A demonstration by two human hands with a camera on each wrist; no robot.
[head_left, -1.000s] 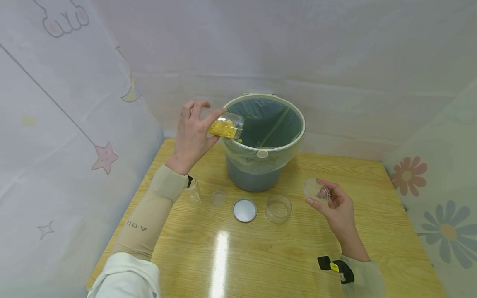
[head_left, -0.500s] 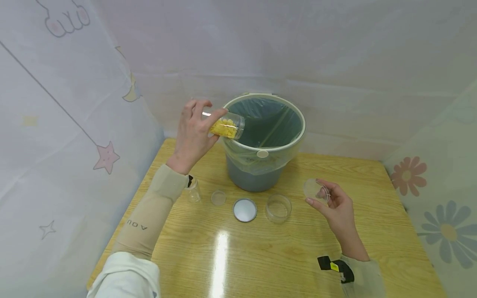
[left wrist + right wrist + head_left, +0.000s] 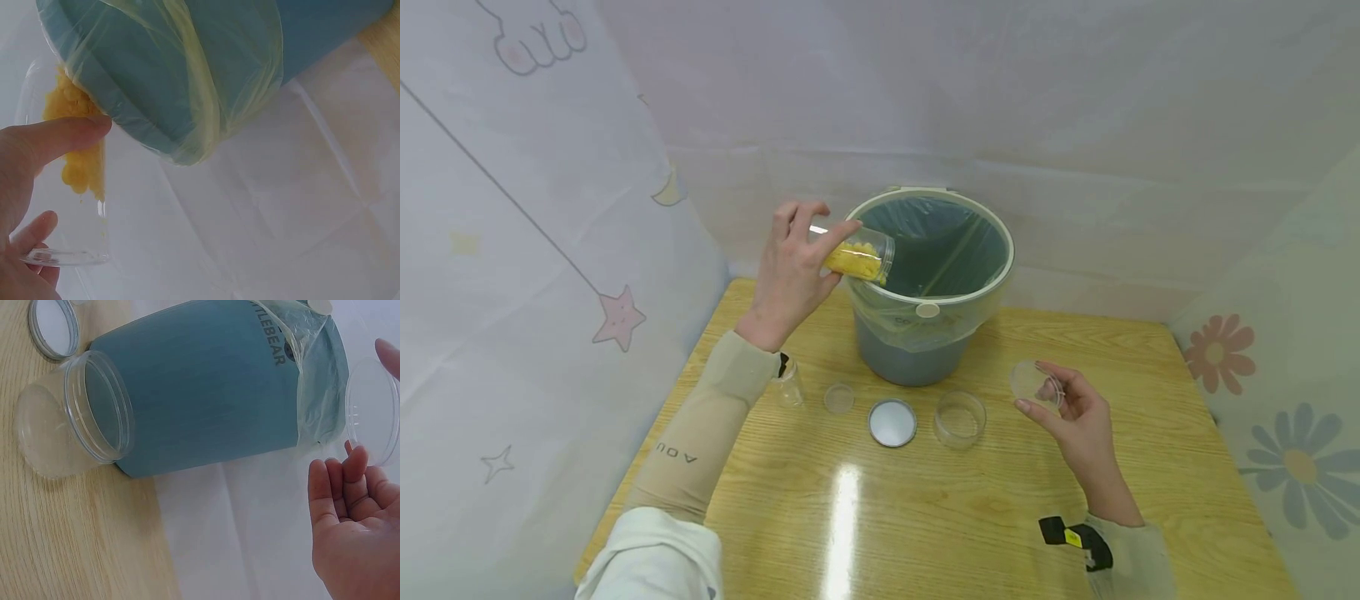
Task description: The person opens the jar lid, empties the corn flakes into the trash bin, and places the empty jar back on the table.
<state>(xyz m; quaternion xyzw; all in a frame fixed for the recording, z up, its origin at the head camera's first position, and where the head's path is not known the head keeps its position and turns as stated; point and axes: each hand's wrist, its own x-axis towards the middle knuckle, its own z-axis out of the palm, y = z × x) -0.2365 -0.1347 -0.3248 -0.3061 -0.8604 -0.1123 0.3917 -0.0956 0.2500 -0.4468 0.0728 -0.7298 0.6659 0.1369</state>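
My left hand (image 3: 790, 271) grips a clear jar (image 3: 886, 247) that lies tipped on its side at the left rim of a blue-grey trash bin (image 3: 910, 354). Yellow crumbly pieces (image 3: 81, 162) lie along the jar's lower side, some at its mouth. A thin translucent liner bag (image 3: 887, 312) is folded over the bin's rim. To the right of the bin, my right hand (image 3: 1078, 417) pinches a clear round lid (image 3: 374, 412) by its edge, above the table.
On the wooden table (image 3: 1000, 517) stand a small clear jar (image 3: 788, 387), partly behind the left sleeve, a clear disc lid (image 3: 839, 398), a silver-rimmed lid (image 3: 892, 423) and a wide clear jar (image 3: 56, 422). Printed cloth (image 3: 1075, 167) hangs around the table.
The left hand and its jar have shifted slightly right over the rim. The yellow pieces sit closer to the jar's mouth. My right hand and the lid have stayed still.
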